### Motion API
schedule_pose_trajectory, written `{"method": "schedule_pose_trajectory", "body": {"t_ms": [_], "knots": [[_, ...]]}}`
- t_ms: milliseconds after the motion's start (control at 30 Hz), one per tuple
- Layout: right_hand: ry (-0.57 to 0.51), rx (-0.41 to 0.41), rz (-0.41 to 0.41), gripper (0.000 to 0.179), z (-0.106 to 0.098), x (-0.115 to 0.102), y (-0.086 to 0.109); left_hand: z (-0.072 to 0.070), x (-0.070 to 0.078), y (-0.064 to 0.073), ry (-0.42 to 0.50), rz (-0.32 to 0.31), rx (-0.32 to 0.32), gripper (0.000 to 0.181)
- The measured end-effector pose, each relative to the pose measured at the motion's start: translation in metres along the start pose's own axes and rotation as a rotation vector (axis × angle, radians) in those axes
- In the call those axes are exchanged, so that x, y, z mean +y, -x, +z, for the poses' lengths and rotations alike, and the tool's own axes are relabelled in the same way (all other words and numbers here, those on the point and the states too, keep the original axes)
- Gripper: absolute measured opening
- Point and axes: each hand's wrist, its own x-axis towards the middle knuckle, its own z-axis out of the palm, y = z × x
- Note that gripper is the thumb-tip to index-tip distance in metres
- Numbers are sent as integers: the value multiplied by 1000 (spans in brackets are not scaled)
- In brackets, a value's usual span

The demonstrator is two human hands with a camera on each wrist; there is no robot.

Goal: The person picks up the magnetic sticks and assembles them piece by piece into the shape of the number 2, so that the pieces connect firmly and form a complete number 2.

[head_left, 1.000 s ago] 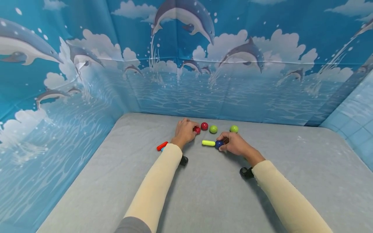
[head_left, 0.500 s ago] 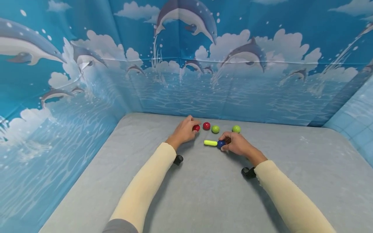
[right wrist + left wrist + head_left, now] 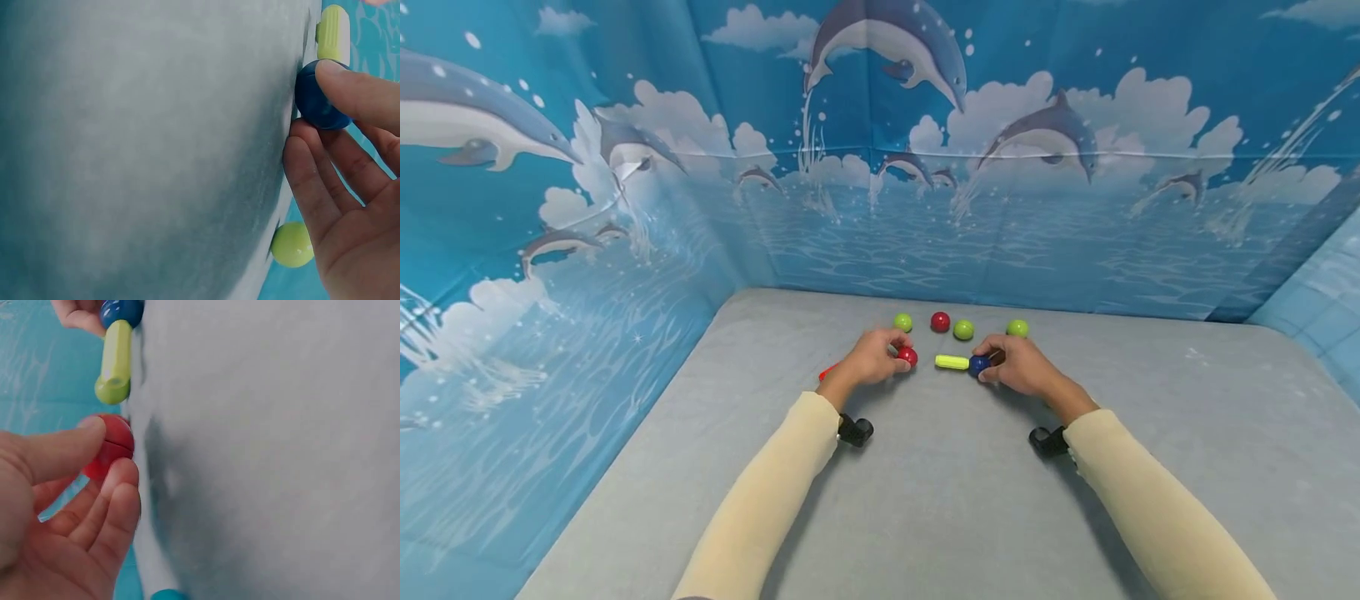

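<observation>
The red ball (image 3: 907, 358) in the left hand (image 3: 872, 357) is just left of the free end of a yellow stick (image 3: 952, 362), with a gap between them. The stick's other end meets a blue ball (image 3: 979, 367), which the right hand (image 3: 1022, 364) holds. Counting all in the head view, there are two red balls, three green and one blue, plus two sticks, one yellow and one red. The second red ball (image 3: 940, 322) lies farther back, between the left green ball (image 3: 903, 322) and the middle green ball (image 3: 963, 330); the right green ball (image 3: 1018, 327) is beyond the right hand. The red stick (image 3: 827, 372) shows only in part (the left wrist hides the rest). A rounded teal thing (image 3: 169, 594) is cut off at the bottom of the left wrist view.

Everything lies on a grey table (image 3: 925, 500). Behind and to the left hangs a blue cloth (image 3: 880, 233) printed with dolphins, clouds and waves; pale tile patterning (image 3: 1326, 283) shows at the right.

Both forearms, in cream sleeves (image 3: 760, 492), reach forward and angle inward, a black wrist device (image 3: 856, 431) on each. The left hand pinches its red ball between thumb and fingertips; the right grips the blue ball likewise.
</observation>
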Motion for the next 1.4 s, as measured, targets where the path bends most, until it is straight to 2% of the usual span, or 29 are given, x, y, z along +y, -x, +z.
{"method": "schedule_pose_trajectory", "body": {"t_ms": [167,600,1000,1400], "knots": [[-11,-3,9,25,-1,0,0,10,-3,2,24,-53,54,28],[-26,-18,38,26,-3,-1,-1,17,-1,0,48,-52,106,29],[-32,-23,37,25,-3,-2,-2,23,2,-2,79,-48,107,30],[-19,-15,44,25,-2,-3,-1,31,8,-4,159,-47,93,29]]}}
